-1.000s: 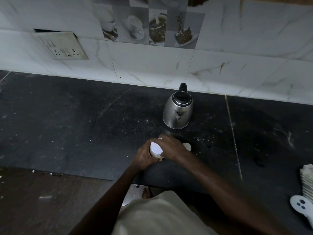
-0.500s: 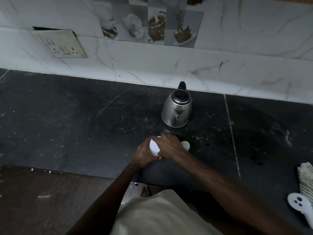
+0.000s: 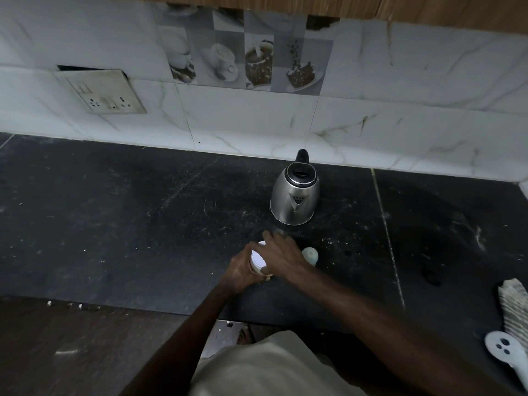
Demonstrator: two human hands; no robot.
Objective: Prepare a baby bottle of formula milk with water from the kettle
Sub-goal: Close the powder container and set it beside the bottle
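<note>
Mostly hidden, a white-topped container [image 3: 258, 258] is gripped by the left hand [image 3: 241, 270], the right hand [image 3: 283, 257] curled over it, its top facing up-left

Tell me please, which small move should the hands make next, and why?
Probably twist the top off the white-topped container: the left hand grips its body, the right hand curls over its top, which looks closed. The kettle stands apart behind, untouched.

A dimly lit kitchen was seen.
A black speckled stone countertop [image 3: 114, 210] was backed by white marble-patterned wall tiles [image 3: 414, 81], with a cream rectangular socket plate [image 3: 105, 94] set in.
</note>
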